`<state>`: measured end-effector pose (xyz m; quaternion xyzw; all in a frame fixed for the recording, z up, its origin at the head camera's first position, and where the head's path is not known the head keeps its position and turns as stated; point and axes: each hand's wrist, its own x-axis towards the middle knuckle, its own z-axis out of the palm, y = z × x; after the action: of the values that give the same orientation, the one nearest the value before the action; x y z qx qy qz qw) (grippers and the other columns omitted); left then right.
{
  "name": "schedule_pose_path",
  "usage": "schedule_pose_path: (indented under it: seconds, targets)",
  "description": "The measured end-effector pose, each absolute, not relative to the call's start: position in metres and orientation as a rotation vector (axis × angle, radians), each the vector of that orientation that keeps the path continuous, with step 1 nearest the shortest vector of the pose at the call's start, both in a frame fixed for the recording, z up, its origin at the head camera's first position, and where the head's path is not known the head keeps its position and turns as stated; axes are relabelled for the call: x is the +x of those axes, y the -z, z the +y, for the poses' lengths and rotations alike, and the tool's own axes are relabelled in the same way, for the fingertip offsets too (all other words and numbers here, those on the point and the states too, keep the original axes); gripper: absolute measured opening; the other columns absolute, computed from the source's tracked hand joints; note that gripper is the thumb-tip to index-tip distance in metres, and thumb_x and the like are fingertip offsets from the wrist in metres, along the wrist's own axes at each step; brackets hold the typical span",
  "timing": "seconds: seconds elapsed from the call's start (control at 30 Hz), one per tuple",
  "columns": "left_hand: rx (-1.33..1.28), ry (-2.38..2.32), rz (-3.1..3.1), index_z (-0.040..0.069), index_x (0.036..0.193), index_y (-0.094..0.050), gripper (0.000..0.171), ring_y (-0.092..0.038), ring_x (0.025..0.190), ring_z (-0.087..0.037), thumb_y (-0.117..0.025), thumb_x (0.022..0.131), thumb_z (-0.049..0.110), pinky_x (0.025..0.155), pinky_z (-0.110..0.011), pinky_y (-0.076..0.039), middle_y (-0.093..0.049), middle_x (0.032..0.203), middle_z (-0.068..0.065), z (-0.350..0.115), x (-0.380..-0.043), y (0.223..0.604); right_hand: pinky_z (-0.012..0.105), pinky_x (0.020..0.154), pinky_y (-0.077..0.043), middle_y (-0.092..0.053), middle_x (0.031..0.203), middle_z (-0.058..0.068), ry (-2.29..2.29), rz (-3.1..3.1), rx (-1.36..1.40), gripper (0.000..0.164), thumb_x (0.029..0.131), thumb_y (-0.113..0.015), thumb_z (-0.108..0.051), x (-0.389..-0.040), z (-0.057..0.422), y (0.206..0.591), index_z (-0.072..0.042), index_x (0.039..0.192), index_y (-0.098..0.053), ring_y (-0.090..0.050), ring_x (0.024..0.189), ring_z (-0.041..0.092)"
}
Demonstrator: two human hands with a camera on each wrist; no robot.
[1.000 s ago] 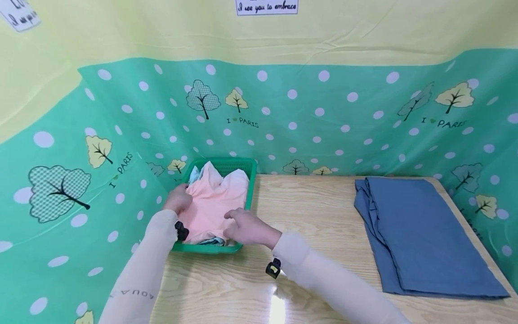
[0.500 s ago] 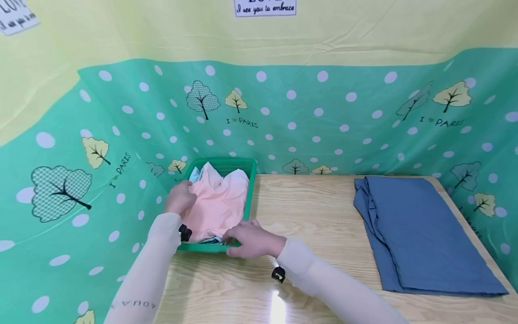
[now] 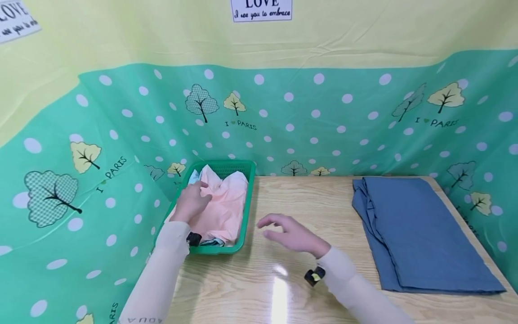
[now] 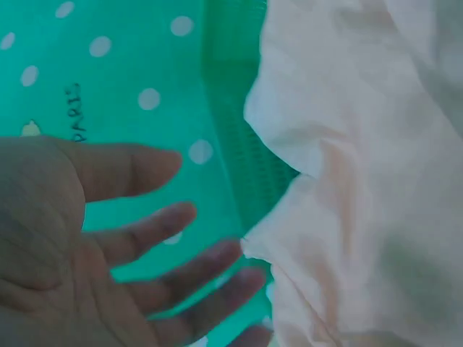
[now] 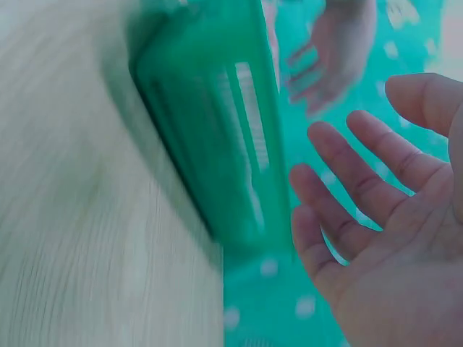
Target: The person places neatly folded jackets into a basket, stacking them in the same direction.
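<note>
A green plastic basket (image 3: 247, 211) stands at the left of the wooden table, with a crumpled pale pink cloth (image 3: 222, 202) filling it. Bits of light blue cloth (image 3: 194, 177) show beneath the pink one. My left hand (image 3: 190, 202) hovers over the basket's left side; in the left wrist view its fingers (image 4: 192, 282) are spread and loosely bent, holding nothing. To the right of the basket, apart from it, my right hand (image 3: 289, 231) hangs above the table. Its fingers (image 5: 362, 181) are relaxed and grip nothing in the right wrist view.
A folded blue cloth (image 3: 421, 234) lies on the right side of the table (image 3: 307, 198). Green and yellow printed curtains (image 3: 323, 112) enclose the table at the back and both sides. The basket sits close to the left and back curtains.
My right hand has left the basket's near right corner and moved right over the table. The left hand has shifted slightly right and lifted off the cloth's left edge.
</note>
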<state>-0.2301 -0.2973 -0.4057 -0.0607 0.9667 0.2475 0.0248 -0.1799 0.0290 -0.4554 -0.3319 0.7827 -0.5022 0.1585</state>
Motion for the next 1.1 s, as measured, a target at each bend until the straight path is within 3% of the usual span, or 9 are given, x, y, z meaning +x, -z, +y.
schedule_pose_path:
  seconds: [0.1,0.2,0.33,0.47,0.57,0.67,0.93,1.1]
  targets:
    - [-0.104,-0.866,2.916,0.006,0.141,-0.055,0.044,-0.065,0.107,-0.037,-0.058,0.103,0.028,0.085,-0.048,-0.057,-0.065,0.127,-0.023,-0.288,-0.227,0.404,0.042,0.106,-0.049,-0.068,0.131,0.007,1.563,2.261,-0.818,0.027,0.106,-0.056,-0.023,-0.186,0.059,0.467,-0.016,0.131,-0.064,-0.061,0.124,0.031]
    - [-0.054,-0.949,2.89,0.011,0.14,-0.058,0.042,-0.067,0.103,-0.032,-0.059,0.103,0.032,0.083,-0.044,-0.057,-0.069,0.122,-0.017,-0.272,-0.22,0.403,0.028,0.1,-0.053,-0.067,0.128,0.016,1.708,2.266,-0.672,0.028,0.106,-0.056,-0.021,-0.191,0.091,0.477,-0.008,0.13,-0.063,-0.063,0.12,0.035]
    - [0.052,-1.147,2.932,0.014,0.134,-0.063,0.035,-0.069,0.103,-0.029,-0.062,0.102,0.029,0.087,-0.045,-0.058,-0.072,0.116,-0.013,-0.241,-0.212,0.402,0.025,0.096,-0.055,-0.065,0.123,0.027,1.887,2.281,-0.506,0.033,0.107,-0.053,-0.017,-0.192,0.128,0.487,0.004,0.132,-0.056,-0.067,0.112,0.026]
    - [0.216,-1.488,2.916,0.014,0.124,-0.069,0.024,-0.069,0.096,-0.025,-0.064,0.101,0.02,0.087,-0.04,-0.058,-0.073,0.105,-0.011,-0.204,-0.209,0.408,0.024,0.09,-0.057,-0.069,0.114,0.018,2.022,2.333,-0.315,0.033,0.108,-0.051,-0.018,-0.187,0.16,0.494,0.005,0.131,-0.054,-0.068,0.1,0.011]
    - [0.274,-1.744,2.819,0.014,0.117,-0.071,0.017,-0.068,0.089,-0.023,-0.065,0.1,0.014,0.08,-0.032,-0.057,-0.072,0.097,-0.009,-0.176,-0.207,0.418,0.021,0.086,-0.057,-0.071,0.106,0.002,2.112,2.36,-0.192,0.028,0.108,-0.052,-0.02,-0.18,0.18,0.498,0.0,0.126,-0.056,-0.069,0.095,0.007]
    - [0.269,-1.923,2.703,0.015,0.111,-0.072,0.014,-0.069,0.083,-0.025,-0.065,0.099,0.011,0.073,-0.027,-0.057,-0.072,0.092,-0.011,-0.149,-0.206,0.432,0.019,0.083,-0.058,-0.071,0.1,-0.005,2.245,2.328,-0.112,0.023,0.107,-0.054,-0.019,-0.175,0.199,0.499,-0.002,0.122,-0.059,-0.069,0.092,0.007]
    - [0.153,-2.154,2.409,0.003,0.107,-0.07,0.015,-0.07,0.085,-0.041,-0.061,0.096,-0.001,0.077,-0.035,-0.062,-0.071,0.09,-0.02,-0.092,-0.206,0.474,0.013,0.078,-0.055,-0.073,0.092,-0.008,2.453,2.374,0.267,0.011,0.104,-0.059,-0.013,-0.167,0.236,0.492,-0.008,0.111,-0.065,-0.069,0.084,0.005]
    - [0.053,-2.124,2.331,0.006,0.105,-0.071,0.016,-0.072,0.078,-0.027,-0.062,0.093,0.001,0.072,-0.032,-0.06,-0.071,0.084,-0.009,-0.047,-0.202,0.498,0.009,0.075,-0.054,-0.072,0.089,-0.01,2.53,2.342,0.547,0.007,0.103,-0.06,-0.012,-0.161,0.27,0.489,-0.011,0.107,-0.066,-0.068,0.083,0.004]
